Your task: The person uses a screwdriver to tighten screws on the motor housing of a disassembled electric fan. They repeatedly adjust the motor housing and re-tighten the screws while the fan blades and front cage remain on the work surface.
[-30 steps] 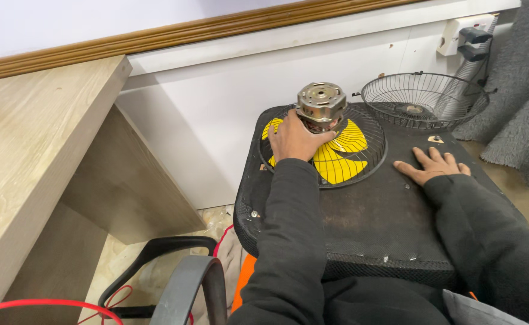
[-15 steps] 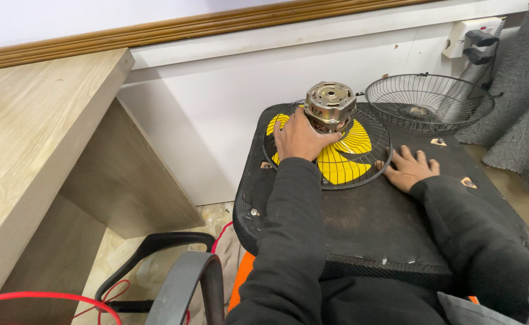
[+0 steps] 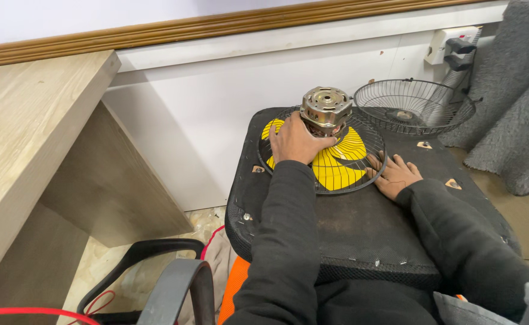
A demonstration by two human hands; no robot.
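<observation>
A black padded worktop [image 3: 361, 222] carries a round wire fan guard [image 3: 323, 153] with yellow fan blades [image 3: 337, 168] showing through it, and a second, empty wire guard [image 3: 414, 107] lies at the far edge. The left hand [image 3: 294, 139] curls its fingers [image 3: 303, 127] around the base of the metal fan motor [image 3: 325, 109] standing at the guard's centre. The right hand [image 3: 397, 174] lies flat, fingers spread open on the guard's right rim, gripping nothing.

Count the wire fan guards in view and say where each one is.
2. One wire guard lies over the yellow blades on the black seat, the right hand on its rim. The other guard sits behind it near the wall. None seem hidden.
</observation>
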